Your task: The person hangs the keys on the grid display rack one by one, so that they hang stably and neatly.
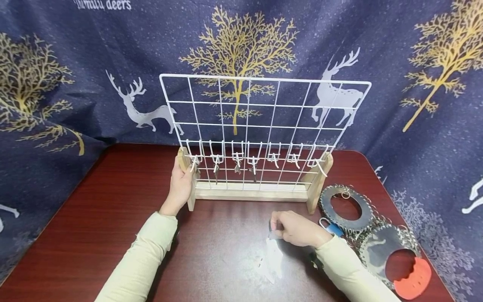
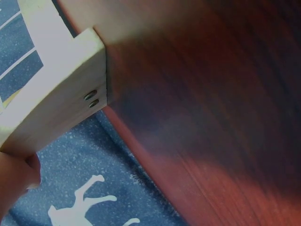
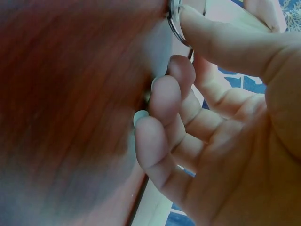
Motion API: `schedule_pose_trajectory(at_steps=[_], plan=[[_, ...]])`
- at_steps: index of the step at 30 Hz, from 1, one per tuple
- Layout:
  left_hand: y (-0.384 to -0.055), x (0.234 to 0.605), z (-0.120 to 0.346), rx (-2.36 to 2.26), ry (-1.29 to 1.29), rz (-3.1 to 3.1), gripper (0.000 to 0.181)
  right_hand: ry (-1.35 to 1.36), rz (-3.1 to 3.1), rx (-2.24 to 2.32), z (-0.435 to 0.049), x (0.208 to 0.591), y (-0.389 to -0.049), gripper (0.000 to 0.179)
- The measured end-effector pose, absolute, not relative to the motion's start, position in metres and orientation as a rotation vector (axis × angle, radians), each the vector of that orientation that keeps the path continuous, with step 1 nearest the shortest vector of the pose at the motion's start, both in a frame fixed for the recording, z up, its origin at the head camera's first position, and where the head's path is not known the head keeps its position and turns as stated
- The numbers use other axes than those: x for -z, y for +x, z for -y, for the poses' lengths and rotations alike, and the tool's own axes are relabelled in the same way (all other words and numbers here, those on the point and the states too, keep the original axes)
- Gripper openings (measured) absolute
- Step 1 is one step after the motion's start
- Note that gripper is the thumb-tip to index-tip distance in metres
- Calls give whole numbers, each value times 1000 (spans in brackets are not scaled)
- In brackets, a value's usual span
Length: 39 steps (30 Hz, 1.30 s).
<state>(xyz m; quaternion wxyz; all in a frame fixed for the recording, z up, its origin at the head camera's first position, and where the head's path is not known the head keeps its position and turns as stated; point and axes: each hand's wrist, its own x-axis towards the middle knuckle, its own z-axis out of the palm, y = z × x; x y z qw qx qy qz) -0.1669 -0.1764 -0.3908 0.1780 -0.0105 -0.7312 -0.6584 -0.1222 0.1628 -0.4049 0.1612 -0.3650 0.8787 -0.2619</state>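
A white wire grid rack [image 1: 249, 78] stands on wooden legs at the far side of the table. My left hand [image 1: 181, 182] grips its left wooden upright [image 1: 183, 157]; in the left wrist view that upright [image 2: 56, 103] shows two screws, with only part of the hand [image 2: 16, 179] visible. Small dark metal pieces [image 1: 237, 168] hang from the left and middle hooks. In front of the rack, low over the table, my right hand [image 1: 296, 228] pinches a thin metal ring [image 3: 173, 26] between thumb and index finger. Its other fingers are curled loosely. What hangs from the ring is hidden.
Strong glare [image 1: 273, 258] washes out small pieces on the table in front. At right lie two grey ring-shaped plates [image 1: 329, 209] edged with chains of small metal rings, a blue piece [image 1: 334, 229] and a red piece [image 1: 413, 281]. A patterned cloth [image 1: 143, 50] hangs behind.
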Motion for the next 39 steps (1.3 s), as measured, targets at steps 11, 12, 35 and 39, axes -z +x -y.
schedule_pose_trajectory(at_steps=[11, 12, 35, 39], plan=[[-166, 390, 176, 1887, -35, 2035, 43, -1017, -2518, 962, -158, 401, -120, 17], [-166, 390, 176, 1886, -32, 2037, 42, -1009, -2528, 987, -157, 401, -119, 16], [-170, 392, 177, 1864, -44, 2048, 36, -1152, -2848, 934, -151, 395, -116, 8], [-169, 392, 177, 1865, -39, 2053, 38, -1123, -2883, 936, -152, 395, -115, 9]])
